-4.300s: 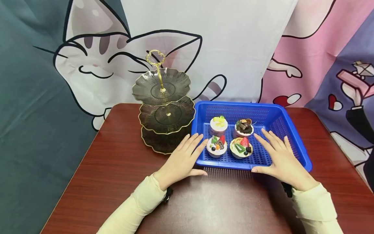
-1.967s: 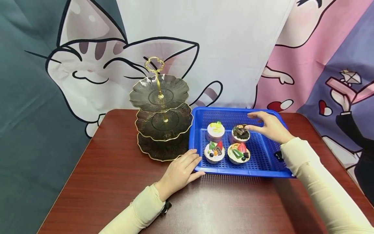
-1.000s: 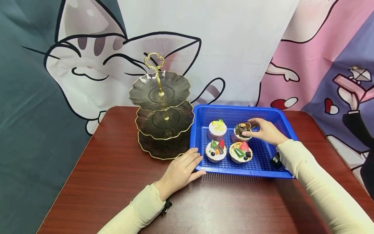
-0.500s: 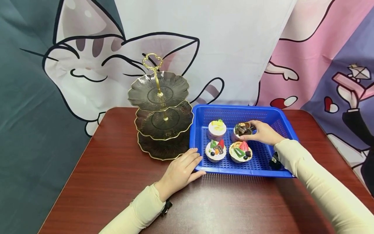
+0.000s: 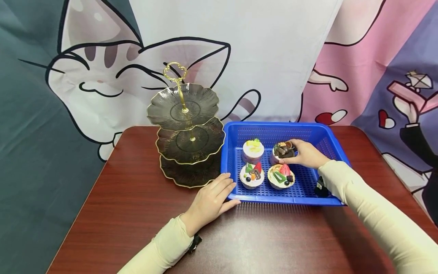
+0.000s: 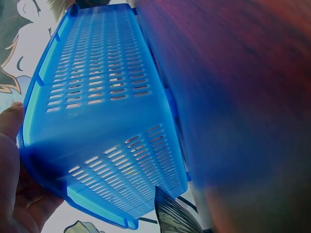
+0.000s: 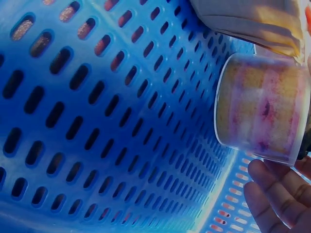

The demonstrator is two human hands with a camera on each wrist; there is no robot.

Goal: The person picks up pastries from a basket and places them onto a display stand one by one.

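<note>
My right hand [image 5: 305,154] holds the chocolate-topped dessert cup [image 5: 283,150] at the back right of the group, with thumb and fingers on either side. In the right wrist view this clear cup [image 7: 262,107] shows pink and tan layers, with fingertips at its side; it stands in the blue basket [image 5: 304,199]. Three others stand beside it: a yellow-topped dessert cup [image 5: 253,151], a strawberry-and-chocolate cupcake [image 5: 251,176] and a kiwi-and-strawberry tart [image 5: 280,177]. My left hand [image 5: 209,201] rests with extended fingers on the basket's front left corner.
A three-tier dark cake stand [image 5: 184,110] with gold scalloped edges and a gold handle stands close to the basket's left side. Both are on a reddish-brown wooden table [image 5: 130,182]. A cartoon-printed cloth [image 5: 273,57] hangs behind.
My right hand has moved from the basket's right side over the chocolate-topped cup, come down and taken hold of it. My left hand has settled on the basket's corner and stays there.
</note>
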